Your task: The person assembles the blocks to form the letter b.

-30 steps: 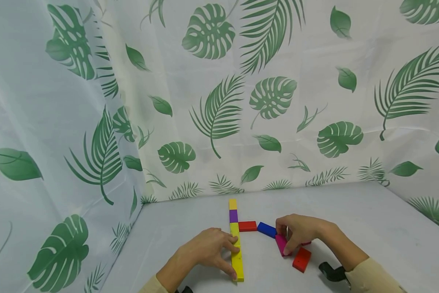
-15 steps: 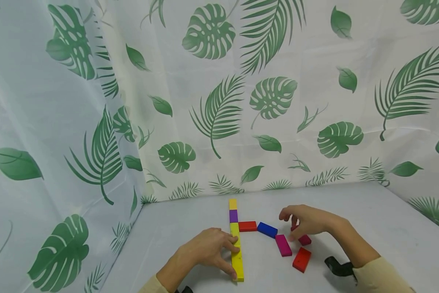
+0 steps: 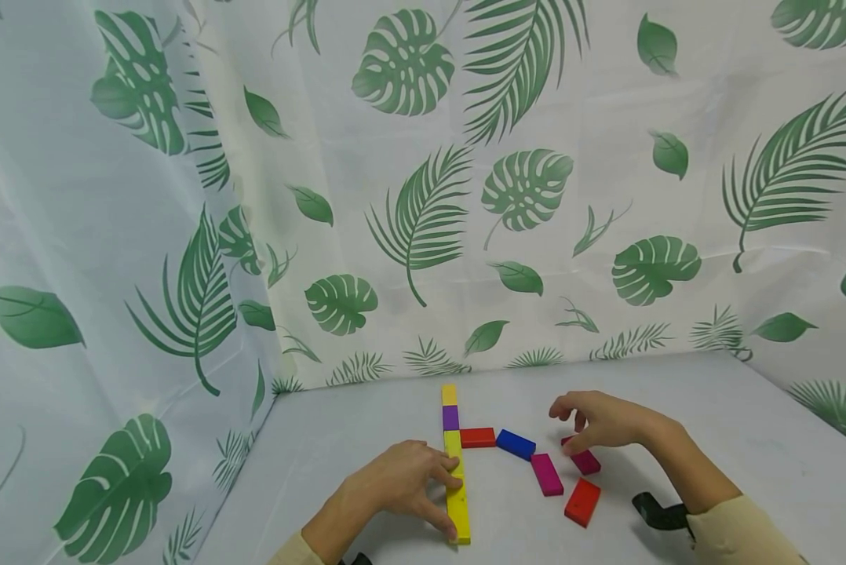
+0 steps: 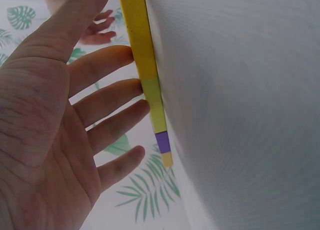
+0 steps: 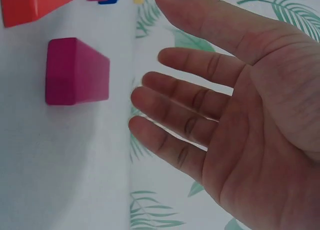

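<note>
My left hand (image 3: 403, 480) lies along the left side of a row of blocks, with fairly straight fingertips touching the yellow blocks (image 3: 458, 514). Beyond them the row continues with a purple block (image 3: 450, 417) and an orange-yellow block (image 3: 449, 394). My right hand (image 3: 607, 420) hovers with relaxed fingers over a magenta block (image 3: 588, 462) and holds nothing; in the right wrist view that magenta block (image 5: 75, 72) stands apart from the fingers. From the row, a red block (image 3: 478, 438), a blue block (image 3: 516, 444) and a second magenta block (image 3: 547, 475) curve off rightward.
Another red block (image 3: 582, 502) lies loose near the right forearm. Dark curved pieces (image 3: 659, 512) show at the wrists. A white, leaf-printed curtain (image 3: 508, 235) stands behind and beside the pale table (image 3: 366, 416).
My right hand has let go of the magenta block by the blue one, then risen and moved right over the other magenta block. The left hand has stayed in place.
</note>
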